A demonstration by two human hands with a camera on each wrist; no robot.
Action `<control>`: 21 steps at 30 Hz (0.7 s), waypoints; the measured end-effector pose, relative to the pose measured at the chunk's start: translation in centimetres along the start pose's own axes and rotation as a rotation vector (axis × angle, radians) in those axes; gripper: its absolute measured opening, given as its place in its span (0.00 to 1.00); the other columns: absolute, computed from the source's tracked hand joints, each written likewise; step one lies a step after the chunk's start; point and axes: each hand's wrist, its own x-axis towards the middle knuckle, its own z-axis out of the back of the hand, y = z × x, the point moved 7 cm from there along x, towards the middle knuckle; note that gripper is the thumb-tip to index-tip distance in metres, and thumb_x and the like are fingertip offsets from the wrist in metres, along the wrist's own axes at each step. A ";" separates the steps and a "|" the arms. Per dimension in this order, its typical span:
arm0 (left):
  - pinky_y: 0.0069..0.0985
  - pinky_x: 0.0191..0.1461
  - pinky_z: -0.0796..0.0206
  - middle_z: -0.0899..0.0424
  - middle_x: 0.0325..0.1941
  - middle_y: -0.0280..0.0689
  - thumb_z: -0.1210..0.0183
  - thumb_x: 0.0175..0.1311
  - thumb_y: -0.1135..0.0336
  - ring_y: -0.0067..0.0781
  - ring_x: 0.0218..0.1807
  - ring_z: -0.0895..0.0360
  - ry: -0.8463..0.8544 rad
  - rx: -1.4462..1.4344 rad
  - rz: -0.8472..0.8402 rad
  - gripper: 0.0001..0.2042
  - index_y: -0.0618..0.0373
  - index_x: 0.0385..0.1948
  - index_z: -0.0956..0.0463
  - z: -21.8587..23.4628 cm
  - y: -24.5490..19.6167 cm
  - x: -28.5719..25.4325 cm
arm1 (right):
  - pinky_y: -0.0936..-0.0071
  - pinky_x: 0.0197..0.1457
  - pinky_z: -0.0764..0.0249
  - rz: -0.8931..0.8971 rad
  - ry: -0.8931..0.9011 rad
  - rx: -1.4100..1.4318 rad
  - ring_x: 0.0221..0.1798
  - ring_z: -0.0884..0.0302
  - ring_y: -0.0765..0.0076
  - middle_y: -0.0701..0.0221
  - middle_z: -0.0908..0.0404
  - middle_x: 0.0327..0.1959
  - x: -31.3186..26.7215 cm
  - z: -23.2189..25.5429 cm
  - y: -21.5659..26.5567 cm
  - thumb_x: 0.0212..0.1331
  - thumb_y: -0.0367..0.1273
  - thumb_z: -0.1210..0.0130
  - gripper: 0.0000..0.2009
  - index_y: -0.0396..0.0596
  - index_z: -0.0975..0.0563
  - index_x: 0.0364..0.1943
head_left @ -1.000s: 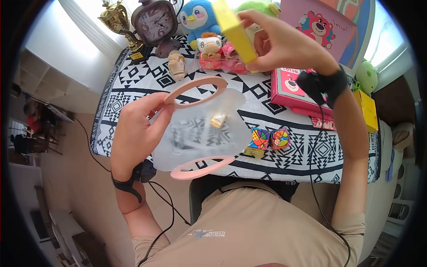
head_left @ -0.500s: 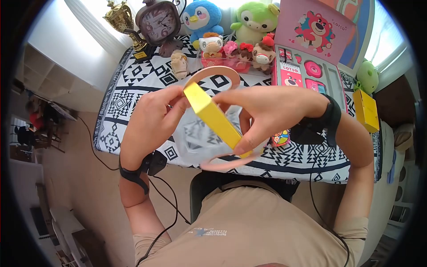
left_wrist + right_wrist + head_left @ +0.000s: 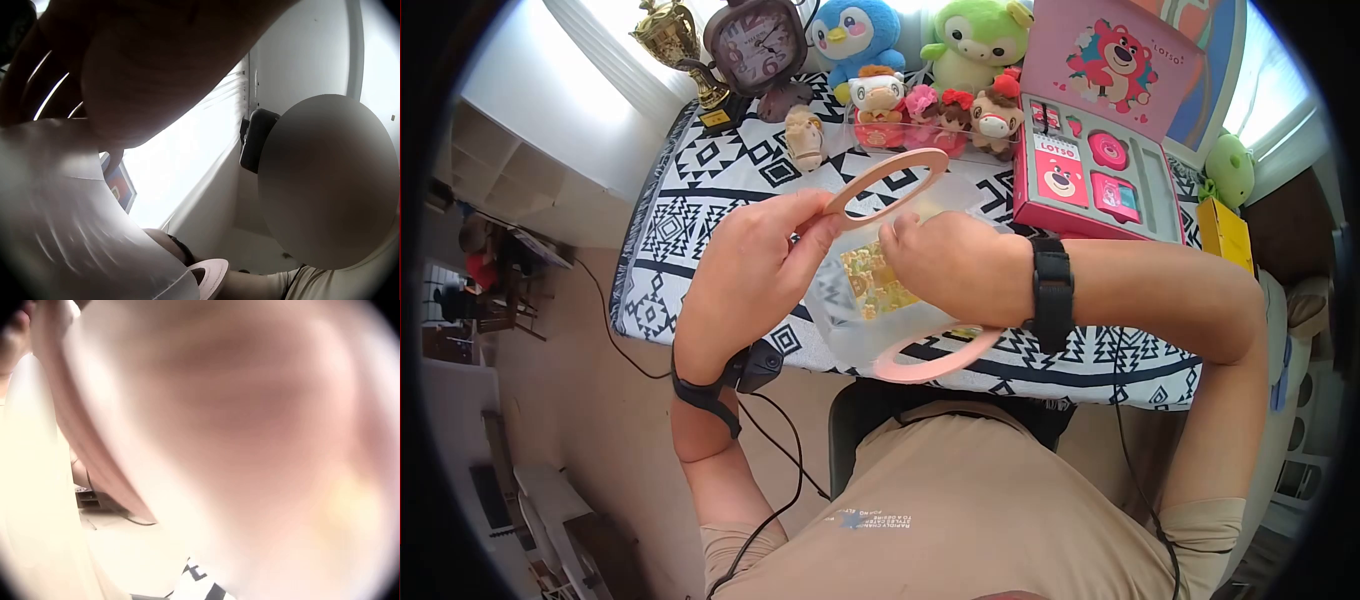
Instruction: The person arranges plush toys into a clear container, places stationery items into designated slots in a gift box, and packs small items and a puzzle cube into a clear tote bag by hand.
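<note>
Black-and-white geometric pattern all across the surface point(image 3: 665, 230), with most belongings set back toward its far edge, probably to leave room at the near one. Toward the right edge, a pink LOTSO box point(image 3: 1055, 212), lid raised, likely to show off the pieces in their moulded slots. Held up over the near middle, a translucent bag point(image 3: 830, 310), mouth apparently angled rightward, presumably to suit the reaching side. Along the far edge, a green plush point(image 3: 975, 48), then a blue plush point(image 3: 857, 42), then a brown clock point(image 3: 757, 48) closer to the far left corner, lined up as if for display.

At the bag's left, the left hand point(image 3: 755, 260), thumb and fingers pinching the upper pink ring point(image 3: 880, 174), seemingly to keep the mouth spread; the lower pink ring point(image 3: 940, 375) well apart from it, close to the near edge. At the mouth, the right hand point(image 3: 960, 262), fingertips hidden; cannot tell grip from mere touch. Smallest, a patterned yellow box point(image 3: 870, 280), seemingly inside the bag, just beside the right knuckles.
</note>
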 end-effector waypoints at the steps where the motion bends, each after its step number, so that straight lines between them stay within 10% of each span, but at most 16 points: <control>1: 0.33 0.33 0.33 0.22 0.26 0.48 0.44 0.65 0.70 0.48 0.27 0.24 -0.026 -0.028 -0.011 0.06 0.64 0.36 0.22 0.1 0.0 0.0 | 0.70 0.36 0.19 0.024 -0.014 0.080 0.37 0.16 0.58 0.57 0.20 0.36 -0.3 0.2 0.0 0.47 0.30 0.37 0.17 0.32 0.24 0.41; 11: 0.26 0.37 0.29 0.17 0.29 0.44 0.46 0.66 0.73 0.37 0.30 0.20 -0.025 -0.071 0.048 0.07 0.64 0.41 0.22 1.7 2.3 -0.9 | 0.65 0.42 0.24 -0.179 -0.352 0.803 0.38 0.19 0.55 0.61 0.17 0.36 -2.5 7.2 -9.0 0.61 0.28 0.46 0.10 0.42 0.22 0.46; 21: 0.22 0.41 0.29 0.16 0.31 0.37 0.47 0.70 0.71 0.23 0.33 0.21 0.003 -0.118 0.164 0.08 0.66 0.41 0.22 2.9 4.0 -2.8 | 0.57 0.49 0.24 -0.251 0.338 0.669 0.46 0.20 0.48 0.56 0.21 0.42 -4.5 -8.2 -4.0 0.52 0.41 0.33 0.28 0.42 0.27 0.55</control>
